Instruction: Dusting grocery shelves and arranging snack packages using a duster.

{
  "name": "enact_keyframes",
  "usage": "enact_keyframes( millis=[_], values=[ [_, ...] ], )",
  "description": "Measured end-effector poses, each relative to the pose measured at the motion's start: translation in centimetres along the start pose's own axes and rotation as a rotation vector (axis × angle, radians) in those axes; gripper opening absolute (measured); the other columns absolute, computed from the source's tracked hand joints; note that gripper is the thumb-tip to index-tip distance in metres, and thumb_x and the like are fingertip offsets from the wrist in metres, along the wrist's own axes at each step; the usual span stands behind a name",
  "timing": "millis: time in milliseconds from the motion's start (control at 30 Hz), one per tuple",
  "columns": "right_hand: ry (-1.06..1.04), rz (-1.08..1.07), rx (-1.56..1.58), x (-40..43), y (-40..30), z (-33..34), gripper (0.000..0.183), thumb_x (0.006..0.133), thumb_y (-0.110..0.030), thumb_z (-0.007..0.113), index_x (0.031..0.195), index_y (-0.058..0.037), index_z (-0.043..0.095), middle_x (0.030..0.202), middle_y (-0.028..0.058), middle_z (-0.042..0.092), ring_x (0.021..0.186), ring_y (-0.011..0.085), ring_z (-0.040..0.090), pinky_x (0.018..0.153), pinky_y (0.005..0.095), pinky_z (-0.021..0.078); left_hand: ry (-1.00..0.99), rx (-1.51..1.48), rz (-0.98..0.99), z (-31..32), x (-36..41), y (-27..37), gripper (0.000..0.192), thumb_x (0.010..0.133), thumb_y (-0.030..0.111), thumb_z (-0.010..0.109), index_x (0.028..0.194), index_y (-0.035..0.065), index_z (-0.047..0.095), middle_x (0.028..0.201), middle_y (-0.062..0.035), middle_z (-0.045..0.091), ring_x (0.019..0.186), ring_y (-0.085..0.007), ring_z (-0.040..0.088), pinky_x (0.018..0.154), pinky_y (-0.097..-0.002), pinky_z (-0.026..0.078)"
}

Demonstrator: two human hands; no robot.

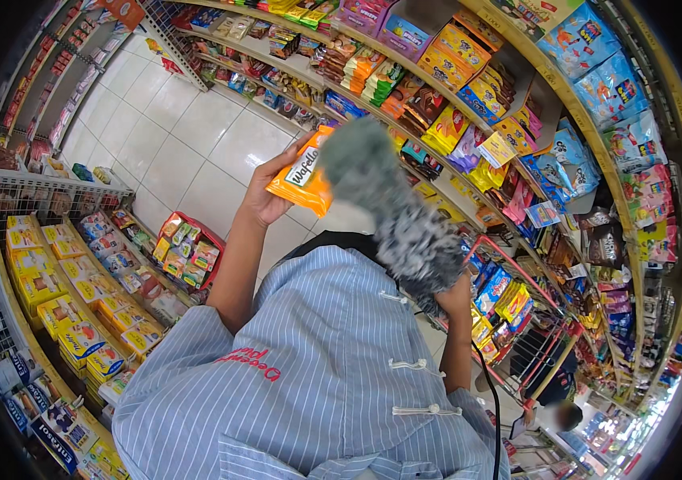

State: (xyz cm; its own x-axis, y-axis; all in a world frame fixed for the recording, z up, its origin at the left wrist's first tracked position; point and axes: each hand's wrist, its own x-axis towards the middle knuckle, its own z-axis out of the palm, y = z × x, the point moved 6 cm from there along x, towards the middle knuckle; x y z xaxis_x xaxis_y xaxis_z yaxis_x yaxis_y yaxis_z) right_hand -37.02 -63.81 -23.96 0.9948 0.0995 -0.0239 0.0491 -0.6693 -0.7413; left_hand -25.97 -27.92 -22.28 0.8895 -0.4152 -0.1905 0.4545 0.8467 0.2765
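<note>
My left hand (268,187) grips an orange Wafello wafer packet (300,181) by its left side, holding it up over the tiled floor. In my right hand (456,294) is a fluffy grey duster (416,240), gripped near its lower end. Its blurred head covers the packet's right part; whether the two touch I cannot tell. Beyond the duster, a snack shelf (311,71) carries rows of wafer and biscuit packs, among them a yellow packet (444,131) and a green-and-white packet (383,84).
A red wire shopping cart (548,360) with snack packs stands at right, and a person (539,363) is beside it. Yellow milk-powder boxes (38,282) line the left shelves. A red basket (218,240) full of small boxes sits near the left shelf. A black cable (496,396) hangs at my right side.
</note>
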Motion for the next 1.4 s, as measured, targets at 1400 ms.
enact_keyframes(
  millis=[1400],
  values=[
    [0.027,0.099,-0.052,-1.7,7.7,3.9,0.039,0.064,-0.021,0.07,0.096,0.0012,0.062,0.096,0.025,0.057,0.09,0.0402,0.055,0.083,0.0448,0.0434,-0.239,-0.185,-0.061,1.3,-0.3,-3.2,0.053,0.086,0.004,0.038,0.137,-0.0034,0.029,0.127,-0.0233,0.048,0.116,-0.0347,0.053,0.099,-0.0459,0.043]
  ],
)
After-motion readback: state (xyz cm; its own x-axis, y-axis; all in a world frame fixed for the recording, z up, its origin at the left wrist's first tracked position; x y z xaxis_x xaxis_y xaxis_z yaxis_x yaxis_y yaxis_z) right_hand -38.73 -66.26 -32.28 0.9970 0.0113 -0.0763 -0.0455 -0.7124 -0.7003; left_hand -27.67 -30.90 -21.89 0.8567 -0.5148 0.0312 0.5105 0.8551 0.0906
